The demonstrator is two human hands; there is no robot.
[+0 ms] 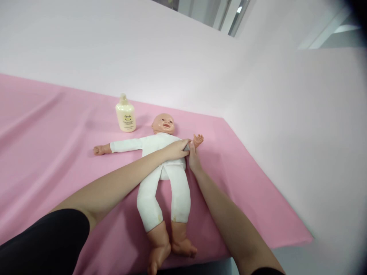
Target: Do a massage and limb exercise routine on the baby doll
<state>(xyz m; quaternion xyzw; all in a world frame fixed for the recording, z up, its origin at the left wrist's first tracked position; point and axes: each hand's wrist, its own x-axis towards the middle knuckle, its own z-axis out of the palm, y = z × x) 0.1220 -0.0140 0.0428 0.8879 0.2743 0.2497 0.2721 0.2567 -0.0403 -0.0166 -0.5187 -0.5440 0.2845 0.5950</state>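
Note:
A baby doll point(155, 145) with a white cloth body lies on its back on the pink sheet point(246, 191), head away from me and feet toward me. My left hand point(178, 149) reaches across its chest, with the fingers closed around the doll's arm on the right side. Against the same arm, near the wrist, my right hand point(194, 157) is closed from the other side, thumb up. The doll's small hand point(198, 140) sticks out beyond my fingers. Its other arm point(126, 145) lies stretched out to the left. My fingers hide most of the gripped forearm.
A cream-coloured lotion bottle point(125, 116) with a label stands upright on the sheet, left of the doll's head. Behind and to the right rises a white wall point(286, 114). The table's edge runs down the right side and along the front near the doll's feet.

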